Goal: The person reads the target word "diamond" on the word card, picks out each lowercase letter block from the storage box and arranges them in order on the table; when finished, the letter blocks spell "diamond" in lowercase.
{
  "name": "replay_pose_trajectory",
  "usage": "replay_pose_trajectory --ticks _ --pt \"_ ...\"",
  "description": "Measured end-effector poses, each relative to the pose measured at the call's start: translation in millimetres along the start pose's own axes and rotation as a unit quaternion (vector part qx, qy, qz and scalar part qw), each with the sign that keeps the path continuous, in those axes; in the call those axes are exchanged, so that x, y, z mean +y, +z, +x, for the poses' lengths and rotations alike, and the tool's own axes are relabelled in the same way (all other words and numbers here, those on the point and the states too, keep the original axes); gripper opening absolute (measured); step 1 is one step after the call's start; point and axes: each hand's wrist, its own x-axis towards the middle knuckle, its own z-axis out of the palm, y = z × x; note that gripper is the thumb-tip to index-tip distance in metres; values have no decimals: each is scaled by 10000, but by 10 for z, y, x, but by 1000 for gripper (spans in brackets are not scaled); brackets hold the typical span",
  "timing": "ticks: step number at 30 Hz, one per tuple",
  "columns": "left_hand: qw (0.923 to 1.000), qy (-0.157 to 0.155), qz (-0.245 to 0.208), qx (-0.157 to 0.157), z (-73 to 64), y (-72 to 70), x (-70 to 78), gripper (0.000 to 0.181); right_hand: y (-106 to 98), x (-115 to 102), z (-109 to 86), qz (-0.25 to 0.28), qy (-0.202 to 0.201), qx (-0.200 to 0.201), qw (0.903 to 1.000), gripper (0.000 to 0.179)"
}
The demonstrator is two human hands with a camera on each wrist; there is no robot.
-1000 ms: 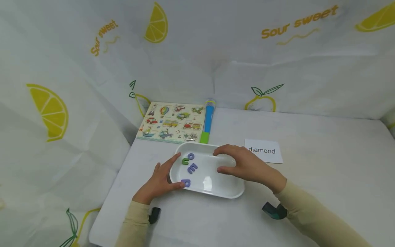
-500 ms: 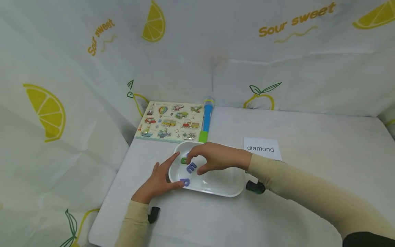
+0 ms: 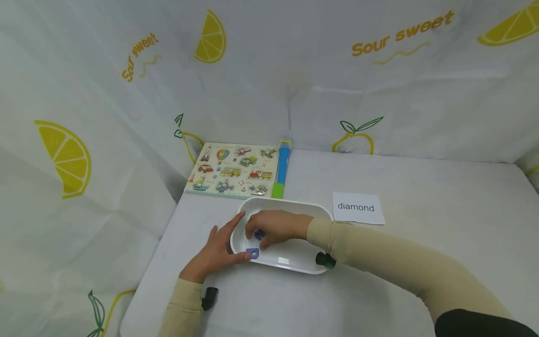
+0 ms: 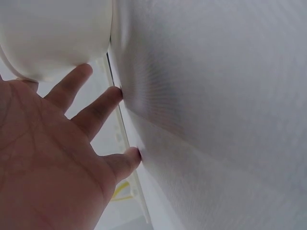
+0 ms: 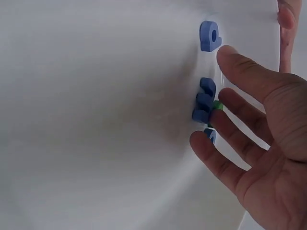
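A white tray [image 3: 286, 264] holds several small letters. My left hand [image 3: 214, 255] rests at the tray's left end, thumb at the front rim by a purple letter [image 3: 252, 253] with a round hole, fingers spread. In the left wrist view, fingertips touch the white tabletop. My right hand [image 3: 275, 227] reaches down into the tray over the other letters, with its fingers loosely bent. In the right wrist view its fingertips are right beside a blue-purple letter m [image 5: 204, 100]; a green letter [image 5: 218, 105] and a ring-like letter [image 5: 211, 135] are partly hidden behind the fingers.
Behind the tray lie a vehicle picture puzzle board [image 3: 231, 169] and a blue and green toy microphone [image 3: 283, 166]. A white card [image 3: 358, 208] printed "diamond" lies right of the tray. A patterned white curtain [image 3: 294, 84] hangs behind the table.
My right hand has moved left across the tray and lowered over the letters, covering several of them. The left hand stays at the tray's left end.
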Motion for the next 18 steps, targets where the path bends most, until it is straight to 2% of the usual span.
replay_pose_trajectory --ticks 10,15,18 --pt "10000 5 18 64 2 -4 14 105 94 121 57 -285 133 169 9994 30" --pt "10000 57 -10 63 11 10 -11 103 113 122 87 -225 151 -62 9996 25" --pt "10000 61 -25 50 9 9 -16 103 101 107 86 -267 140 -151 9994 30"
